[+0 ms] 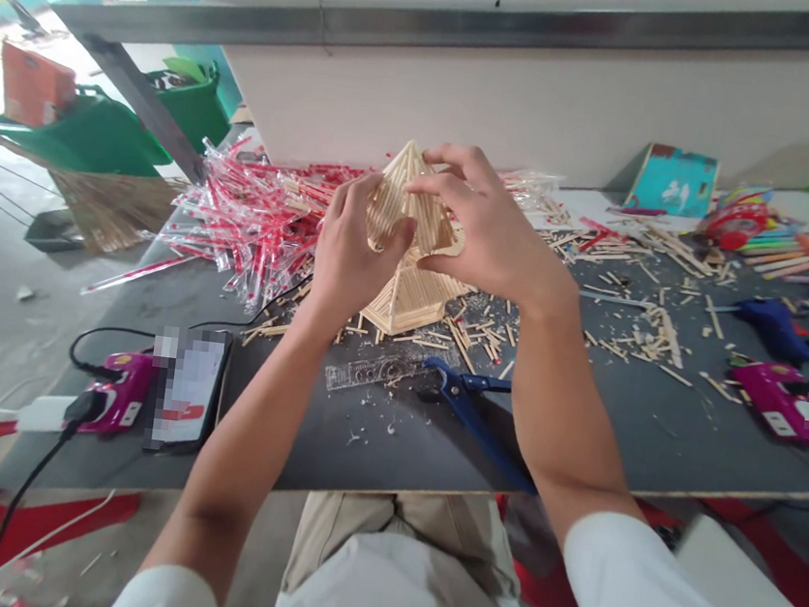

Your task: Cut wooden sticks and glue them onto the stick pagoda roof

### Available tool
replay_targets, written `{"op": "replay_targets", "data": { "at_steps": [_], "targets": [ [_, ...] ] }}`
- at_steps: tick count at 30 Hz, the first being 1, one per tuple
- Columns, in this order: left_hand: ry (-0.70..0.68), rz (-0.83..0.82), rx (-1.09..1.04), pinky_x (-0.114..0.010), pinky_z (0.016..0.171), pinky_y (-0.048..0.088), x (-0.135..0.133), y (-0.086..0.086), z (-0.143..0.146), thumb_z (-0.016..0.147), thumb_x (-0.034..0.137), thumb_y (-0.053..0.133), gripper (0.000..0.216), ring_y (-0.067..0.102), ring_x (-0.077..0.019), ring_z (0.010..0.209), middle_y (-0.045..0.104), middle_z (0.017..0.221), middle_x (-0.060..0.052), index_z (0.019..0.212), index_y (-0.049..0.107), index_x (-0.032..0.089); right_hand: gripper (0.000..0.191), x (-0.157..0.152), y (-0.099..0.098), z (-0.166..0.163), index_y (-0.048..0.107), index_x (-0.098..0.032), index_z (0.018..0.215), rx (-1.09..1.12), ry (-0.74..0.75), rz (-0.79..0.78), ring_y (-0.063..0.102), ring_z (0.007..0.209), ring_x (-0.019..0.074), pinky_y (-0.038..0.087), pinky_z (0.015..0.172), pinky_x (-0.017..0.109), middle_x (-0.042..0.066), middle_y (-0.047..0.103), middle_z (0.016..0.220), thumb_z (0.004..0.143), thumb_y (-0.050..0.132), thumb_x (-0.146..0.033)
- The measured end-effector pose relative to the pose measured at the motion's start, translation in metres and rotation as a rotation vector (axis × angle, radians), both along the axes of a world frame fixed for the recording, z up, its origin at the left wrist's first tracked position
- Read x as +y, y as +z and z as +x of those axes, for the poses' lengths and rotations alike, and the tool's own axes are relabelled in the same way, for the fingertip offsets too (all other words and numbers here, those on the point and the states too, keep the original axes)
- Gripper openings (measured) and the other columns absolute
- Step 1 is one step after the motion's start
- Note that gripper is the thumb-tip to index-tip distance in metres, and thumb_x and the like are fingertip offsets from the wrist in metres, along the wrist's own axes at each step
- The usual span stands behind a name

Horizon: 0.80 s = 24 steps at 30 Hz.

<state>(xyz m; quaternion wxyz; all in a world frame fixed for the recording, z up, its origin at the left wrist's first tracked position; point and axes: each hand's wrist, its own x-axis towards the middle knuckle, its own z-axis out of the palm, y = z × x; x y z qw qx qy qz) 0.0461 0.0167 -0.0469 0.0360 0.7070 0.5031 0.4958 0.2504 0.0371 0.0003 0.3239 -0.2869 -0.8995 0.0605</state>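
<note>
We have the pointed wooden-stick roof [405, 177] held between our left hand [350, 239] and right hand [501, 225], both partly curled against its sides, over the wooden-stick base [410, 312] on the table [350, 453].

Item: stick-built model, two sections, pale straw-coloured. Pointed upper section [397, 191]: steep and tapering, slim sticks laid side by side and converging at a peak; upright, peak towards 12 o'clock, placed just on the 12 o'clock side of the view's centre. Lower tier [413, 318]: angular, layered sticks, wider than the section above; lies directly at 6 o'clock of it, one corner pointing to 6 o'clock. Join between sections: partly hidden, attachment uncertain.
</note>
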Motion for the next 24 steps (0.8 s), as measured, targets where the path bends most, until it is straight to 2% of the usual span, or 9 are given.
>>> {"op": "replay_targets", "data": {
  "at_steps": [8, 14, 19, 24],
  "targets": [
    [0.023, 0.043, 0.012, -0.051, 0.115, 0.045, 0.0005, -0.0012, 0.0022, 0.092, 0.042, 0.07, 0.051, 0.056, -0.032, 0.133, 0.06, 0.137, -0.014, 0.135, 0.051, 0.024, 0.061, -0.0016, -0.0006, -0.0008, 0.06, -0.034, 0.136, 0.024, -0.01, 0.018, 0.043, 0.145, 0.0422, 0.03, 0.124, 0.069, 0.008, 0.046, 0.151, 0.081, 0.084, -0.04],
    [0.026, 0.042, 0.015, -0.052, 0.115, 0.045, 0.0005, -0.0018, 0.0024, 0.091, 0.043, 0.07, 0.051, 0.056, -0.0325, 0.132, 0.06, 0.136, -0.015, 0.135, 0.051, 0.024, 0.058, -0.0018, -0.0003, -0.0015, 0.06, -0.033, 0.135, 0.034, 0.001, 0.034, 0.046, 0.143, 0.0395, 0.032, 0.123, 0.066, 0.008, 0.048, 0.15, 0.082, 0.083, -0.038],
    [0.016, 0.019, 0.016, -0.054, 0.116, 0.044, 0.0, -0.0009, 0.0017, 0.09, 0.043, 0.071, 0.052, 0.056, -0.033, 0.131, 0.06, 0.136, -0.014, 0.135, 0.05, 0.025, 0.059, -0.0002, -0.0027, -0.0017, 0.059, -0.032, 0.134, 0.042, 0.003, 0.021, 0.042, 0.146, 0.0395, 0.035, 0.122, 0.066, 0.008, 0.046, 0.152, 0.08, 0.083, -0.034],
    [0.022, 0.037, 0.023, -0.051, 0.115, 0.046, 0.0, -0.0013, 0.0023, 0.088, 0.037, 0.073, 0.054, 0.057, -0.0318, 0.131, 0.06, 0.136, -0.014, 0.135, 0.05, 0.024, 0.06, -0.0007, -0.0041, -0.002, 0.059, -0.031, 0.133, 0.055, -0.003, 0.006, 0.044, 0.143, 0.0394, 0.034, 0.122, 0.067, 0.008, 0.044, 0.153, 0.079, 0.084, -0.032]
  ]
}}
